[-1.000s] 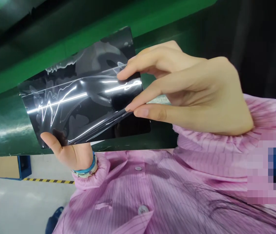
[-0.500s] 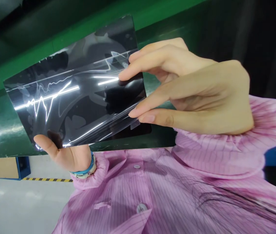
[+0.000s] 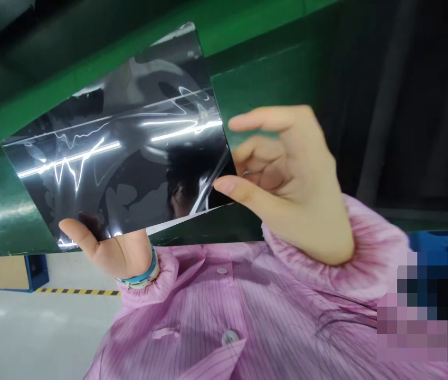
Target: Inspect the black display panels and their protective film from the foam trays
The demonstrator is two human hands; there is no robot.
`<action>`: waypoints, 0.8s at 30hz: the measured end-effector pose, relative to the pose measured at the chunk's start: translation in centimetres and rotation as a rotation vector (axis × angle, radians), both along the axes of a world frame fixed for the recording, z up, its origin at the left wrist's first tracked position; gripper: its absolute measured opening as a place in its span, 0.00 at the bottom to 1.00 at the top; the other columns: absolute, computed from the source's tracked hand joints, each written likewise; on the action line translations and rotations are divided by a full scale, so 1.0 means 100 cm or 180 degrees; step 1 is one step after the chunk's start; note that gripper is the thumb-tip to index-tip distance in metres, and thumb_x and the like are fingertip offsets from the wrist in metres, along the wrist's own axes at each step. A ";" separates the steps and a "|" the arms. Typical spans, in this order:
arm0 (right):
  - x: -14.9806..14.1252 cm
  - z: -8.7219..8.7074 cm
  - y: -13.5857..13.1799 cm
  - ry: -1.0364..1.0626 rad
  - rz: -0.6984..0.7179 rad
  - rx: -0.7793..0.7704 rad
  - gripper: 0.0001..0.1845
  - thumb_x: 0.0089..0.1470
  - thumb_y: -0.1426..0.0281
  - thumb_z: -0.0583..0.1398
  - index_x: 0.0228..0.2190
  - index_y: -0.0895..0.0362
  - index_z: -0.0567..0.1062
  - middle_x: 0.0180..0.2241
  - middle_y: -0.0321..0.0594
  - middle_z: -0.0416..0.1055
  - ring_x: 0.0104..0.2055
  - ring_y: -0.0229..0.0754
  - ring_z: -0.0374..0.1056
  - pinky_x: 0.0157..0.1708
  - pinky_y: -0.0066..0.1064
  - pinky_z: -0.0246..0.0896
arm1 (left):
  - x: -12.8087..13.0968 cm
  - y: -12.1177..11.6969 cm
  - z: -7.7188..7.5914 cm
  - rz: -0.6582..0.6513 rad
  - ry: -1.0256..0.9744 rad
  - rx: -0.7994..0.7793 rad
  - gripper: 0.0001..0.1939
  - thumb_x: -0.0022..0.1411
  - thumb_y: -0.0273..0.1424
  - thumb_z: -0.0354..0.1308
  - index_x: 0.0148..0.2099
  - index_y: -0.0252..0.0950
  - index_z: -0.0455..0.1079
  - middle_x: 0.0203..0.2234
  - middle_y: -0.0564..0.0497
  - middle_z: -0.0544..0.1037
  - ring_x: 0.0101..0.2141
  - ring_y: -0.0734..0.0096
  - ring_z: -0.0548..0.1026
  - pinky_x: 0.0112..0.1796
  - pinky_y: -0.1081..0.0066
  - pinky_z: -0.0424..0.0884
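I hold a glossy black panel up in front of me; it is covered by a clear film that mirrors ceiling lights. My left hand grips its lower left corner, thumb on the front face, and wears a blue wristband. My right hand is closed on the panel's right edge: the thumb presses the front and the curled fingers lie behind. A lifted strip of the film shows just left of that thumb. Both wrists are in pink striped sleeves.
A green-topped bench edge runs behind the panel. Below lies a grey floor with yellow-black tape and a blue-framed cardboard box. My pink buttoned smock fills the lower frame. Dark space lies at the right.
My right hand dropped and turned, from pinching the raised film with extended fingers to curling round the panel's right edge. The lifted film now lies flatter. The left hand kept its grip.
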State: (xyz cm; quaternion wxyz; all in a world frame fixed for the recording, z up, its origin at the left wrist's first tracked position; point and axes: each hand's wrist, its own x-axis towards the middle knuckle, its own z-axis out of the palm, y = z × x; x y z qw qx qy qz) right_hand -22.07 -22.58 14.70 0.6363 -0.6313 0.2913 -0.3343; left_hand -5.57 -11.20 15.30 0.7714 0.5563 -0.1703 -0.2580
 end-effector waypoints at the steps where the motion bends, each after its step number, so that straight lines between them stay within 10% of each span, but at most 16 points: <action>1: 0.000 -0.002 0.003 -0.0013 0.0046 0.0046 0.23 0.59 0.68 0.66 0.54 0.51 0.68 0.33 0.34 0.68 0.32 0.32 0.68 0.30 0.24 0.69 | 0.001 -0.002 0.001 0.0005 -0.0024 0.0046 0.30 0.74 0.50 0.28 0.68 0.56 0.62 0.62 0.59 0.71 0.71 0.68 0.54 0.71 0.56 0.49; 13: -0.023 0.004 -0.014 0.0201 0.1035 -0.0278 0.28 0.60 0.79 0.59 0.61 0.55 0.70 0.31 0.31 0.76 0.36 0.29 0.77 0.40 0.16 0.75 | 0.008 -0.004 0.000 0.0159 0.0339 0.0162 0.31 0.75 0.48 0.26 0.68 0.47 0.59 0.59 0.54 0.75 0.68 0.70 0.61 0.67 0.62 0.63; 20: -0.009 0.004 -0.003 0.0634 0.0293 -0.0677 0.24 0.58 0.72 0.65 0.56 0.56 0.75 0.29 0.31 0.75 0.27 0.28 0.69 0.31 0.20 0.72 | 0.009 -0.003 0.000 0.0227 0.0533 0.0008 0.32 0.75 0.49 0.29 0.54 0.43 0.72 0.52 0.50 0.80 0.65 0.62 0.67 0.59 0.57 0.74; 24: -0.011 0.002 -0.006 0.0558 0.0693 -0.0713 0.24 0.61 0.74 0.62 0.58 0.58 0.73 0.30 0.32 0.76 0.30 0.28 0.72 0.34 0.20 0.73 | 0.014 0.003 -0.002 0.0227 0.0513 -0.0061 0.29 0.76 0.47 0.31 0.53 0.45 0.73 0.55 0.54 0.78 0.67 0.66 0.63 0.62 0.60 0.70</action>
